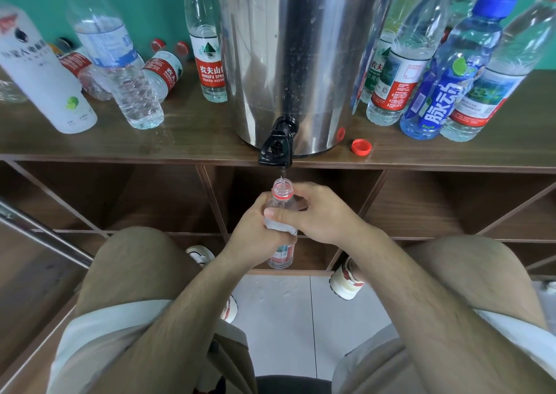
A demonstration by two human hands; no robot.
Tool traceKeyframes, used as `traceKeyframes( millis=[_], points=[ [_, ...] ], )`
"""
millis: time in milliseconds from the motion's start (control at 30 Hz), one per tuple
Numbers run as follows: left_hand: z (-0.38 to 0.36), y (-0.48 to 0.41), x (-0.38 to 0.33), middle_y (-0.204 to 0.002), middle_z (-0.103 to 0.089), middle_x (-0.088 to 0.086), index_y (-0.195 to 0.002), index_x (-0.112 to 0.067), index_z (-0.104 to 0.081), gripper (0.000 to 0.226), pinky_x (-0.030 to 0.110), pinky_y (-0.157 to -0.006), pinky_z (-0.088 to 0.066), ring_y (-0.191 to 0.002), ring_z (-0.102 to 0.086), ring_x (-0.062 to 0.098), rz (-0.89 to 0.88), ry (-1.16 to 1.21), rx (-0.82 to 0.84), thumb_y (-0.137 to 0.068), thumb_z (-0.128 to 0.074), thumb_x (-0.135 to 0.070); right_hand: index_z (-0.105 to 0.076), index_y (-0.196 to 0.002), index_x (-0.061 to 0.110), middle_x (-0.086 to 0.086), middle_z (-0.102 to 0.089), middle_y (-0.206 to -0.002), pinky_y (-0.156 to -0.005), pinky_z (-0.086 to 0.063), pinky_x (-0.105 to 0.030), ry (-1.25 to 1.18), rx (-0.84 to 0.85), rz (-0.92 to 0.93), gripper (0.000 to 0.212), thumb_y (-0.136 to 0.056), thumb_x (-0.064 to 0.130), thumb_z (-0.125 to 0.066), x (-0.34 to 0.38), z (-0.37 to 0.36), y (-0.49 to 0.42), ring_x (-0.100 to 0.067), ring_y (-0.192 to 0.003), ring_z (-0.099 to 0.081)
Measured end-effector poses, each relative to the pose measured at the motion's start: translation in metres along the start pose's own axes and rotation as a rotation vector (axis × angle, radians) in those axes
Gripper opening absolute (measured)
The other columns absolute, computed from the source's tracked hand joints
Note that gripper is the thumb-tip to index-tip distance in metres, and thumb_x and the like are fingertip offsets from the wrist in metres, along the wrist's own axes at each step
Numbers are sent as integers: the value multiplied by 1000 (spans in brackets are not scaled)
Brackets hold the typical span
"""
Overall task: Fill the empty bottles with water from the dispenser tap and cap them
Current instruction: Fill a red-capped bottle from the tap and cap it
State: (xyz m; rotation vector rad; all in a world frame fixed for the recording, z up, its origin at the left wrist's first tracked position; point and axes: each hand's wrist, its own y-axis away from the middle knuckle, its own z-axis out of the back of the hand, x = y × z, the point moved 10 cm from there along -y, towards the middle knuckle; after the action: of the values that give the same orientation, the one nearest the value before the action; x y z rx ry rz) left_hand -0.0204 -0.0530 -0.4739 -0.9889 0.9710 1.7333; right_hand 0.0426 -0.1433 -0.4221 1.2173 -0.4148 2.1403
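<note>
Clear plastic shows between my fingers: my left hand (251,231) and right hand (323,213) both wrap the water bottle (282,255) at centre frame. Its base pokes out below my grip and its open, red-ringed neck rises above it. My right thumb crosses its front. The mouth sits straight under the black tap (276,147), and a thin stream falls in. Beyond, a loose red cap (361,147) lies on the wooden shelf (150,144), right of the steel dispenser (301,47).
</note>
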Motion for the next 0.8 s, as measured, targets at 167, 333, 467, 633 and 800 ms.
traceKeyframes(
  millis=[167, 333, 467, 633, 800],
  points=[
    [1, -1, 0, -125, -66, -8, -142, -25, -50, 74, 42, -103, -53, -116, -63, 18, -13, 3, -5, -78, -83, -8, -77, -109, 30, 10, -74, -105, -94, -59, -41, -28, -8, 10, 22, -92, 44, -77, 1, 0, 0, -11, -102, -70],
    [0, -2, 1, -127, -65, -5, -143, -24, -49, 74, 47, -107, -52, -119, -63, 21, -6, 7, -3, -79, -83, -7, -76, -106, 32, 10, -74, -102, -93, -60, -41, -30, -10, 8, 19, -92, 45, -78, -2, 0, -1, -11, -100, -70],
    [1, -2, 2, -124, -67, -5, -140, -23, -51, 73, 45, -103, -54, -117, -64, 20, -10, 34, -7, -77, -83, -5, -77, -103, 34, 13, -74, -101, -92, -59, -38, -42, -16, 21, 16, -90, 45, -79, -2, 0, -2, -7, -100, -70],
    [1, -2, 2, -122, -67, -8, -139, -25, -52, 72, 36, -98, -53, -114, -64, 16, -16, 40, 2, -77, -83, -7, -77, -100, 36, 16, -74, -99, -88, -58, -31, -49, -18, 30, 14, -90, 46, -79, -4, 0, -3, -6, -98, -70],
    [1, 0, 0, -121, -67, -8, -138, -25, -52, 77, 33, -93, -54, -112, -65, 16, -25, 47, 0, -66, -80, -21, -77, -103, 36, 16, -74, -101, -89, -58, -31, -35, -1, 27, 17, -91, 47, -79, -3, -2, -4, -6, -99, -70]
  ],
)
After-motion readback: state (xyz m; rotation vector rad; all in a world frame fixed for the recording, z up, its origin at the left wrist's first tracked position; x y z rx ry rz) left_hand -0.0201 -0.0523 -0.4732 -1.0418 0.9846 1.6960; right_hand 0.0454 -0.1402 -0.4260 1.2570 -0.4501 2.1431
